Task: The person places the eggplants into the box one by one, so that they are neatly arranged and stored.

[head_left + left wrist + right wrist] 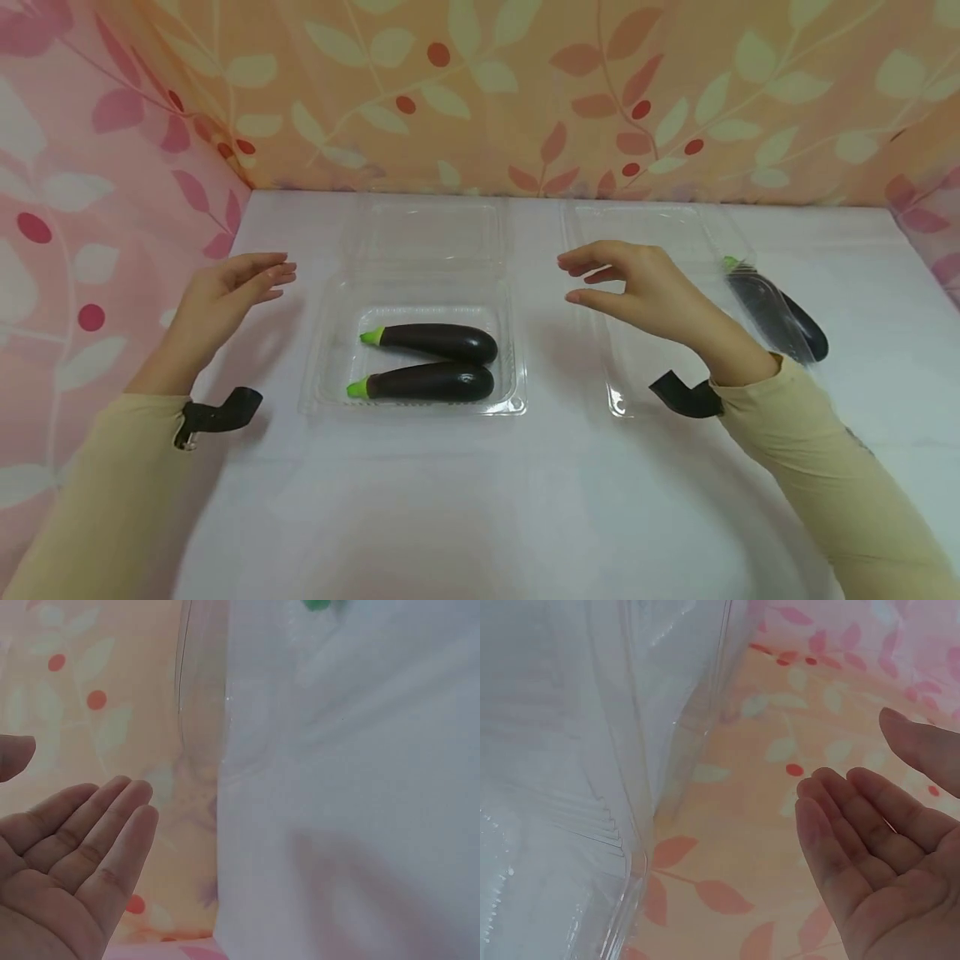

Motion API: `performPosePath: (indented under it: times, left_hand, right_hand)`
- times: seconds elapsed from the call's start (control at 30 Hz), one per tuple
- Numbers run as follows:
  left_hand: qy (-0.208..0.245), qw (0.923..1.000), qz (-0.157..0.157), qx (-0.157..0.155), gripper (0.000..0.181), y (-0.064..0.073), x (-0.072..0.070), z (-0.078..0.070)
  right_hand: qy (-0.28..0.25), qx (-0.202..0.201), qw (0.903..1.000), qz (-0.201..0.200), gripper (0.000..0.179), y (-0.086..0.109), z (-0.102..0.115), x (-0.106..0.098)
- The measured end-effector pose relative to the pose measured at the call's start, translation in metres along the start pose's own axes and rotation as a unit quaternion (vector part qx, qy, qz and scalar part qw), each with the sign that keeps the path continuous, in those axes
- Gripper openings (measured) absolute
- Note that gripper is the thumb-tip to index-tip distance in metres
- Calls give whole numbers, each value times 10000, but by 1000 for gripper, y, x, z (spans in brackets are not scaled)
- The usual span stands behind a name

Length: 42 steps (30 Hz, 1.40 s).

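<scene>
Two eggplants (438, 341) lie side by side, nearly parallel, in the base of the left clear container (517, 392), their bright green stem ends pointing left. Their skins are smooth, glossy and almost black, the bodies long and swelling to blunt, rounded ends that catch small highlights. The container is thin transparent plastic, a squarish tray with rounded corners and a ribbed edge; its lid (431, 229) is folded back flat towards the rear of the worktop (442, 508), which is white and smooth.

The right clear container (618, 404), also see-through plastic with stepped ridges, stands to the right with its shiny rim. Beyond it lies a third eggplant (813, 329), tilted, partly seen through the plastic.

The left hand (225, 287) is beside the left container, fingers loosely extended, holding nothing. The right hand (637, 287) is over the right container, relaxed and unfilled, thumb apart from the fingers. Beige sleeves (806, 458) carry black wrist pieces (682, 398). Behind hangs orange fabric (525, 92) printed with leaves and red dots.
</scene>
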State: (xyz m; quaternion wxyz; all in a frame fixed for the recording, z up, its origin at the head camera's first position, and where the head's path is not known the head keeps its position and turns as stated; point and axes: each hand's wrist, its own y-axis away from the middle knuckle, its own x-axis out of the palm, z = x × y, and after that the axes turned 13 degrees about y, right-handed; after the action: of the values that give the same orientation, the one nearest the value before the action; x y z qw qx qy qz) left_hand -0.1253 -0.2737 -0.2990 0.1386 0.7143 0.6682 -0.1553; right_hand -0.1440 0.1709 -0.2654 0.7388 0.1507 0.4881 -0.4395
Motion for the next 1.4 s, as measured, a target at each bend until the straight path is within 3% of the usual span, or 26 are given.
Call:
performPosePath:
  times: [0.17,0.3,0.53,0.7,0.8,1.13,1.4]
  left_hand:
    - [-83,9990,215,-372,53,-23,-4,-3]
    - [-80,9986,334,-408,53,-37,0,-3]
    - [-255,9981,471,-306,50,-56,12,-4]
    - [-824,9952,452,-266,53,-63,14,-7]
    - [-919,9941,463,-331,53,-67,15,-7]
    - [-841,9926,584,-650,48,-75,18,2]
    - [-632,9933,658,-713,45,-79,22,8]
  right_hand:
    - [-363,596,9973,249,34,-26,-14,0]
    - [-644,1159,9905,363,33,-46,-25,5]
    - [-1162,1570,9798,427,33,-77,-38,16]
    - [-1492,1909,9682,629,35,-96,-41,20]
    - [-1552,2035,9644,657,34,-105,-41,23]
    - [-1677,2317,9552,759,35,-120,-43,38]
    - [-1173,2557,9558,852,32,-126,-45,45]
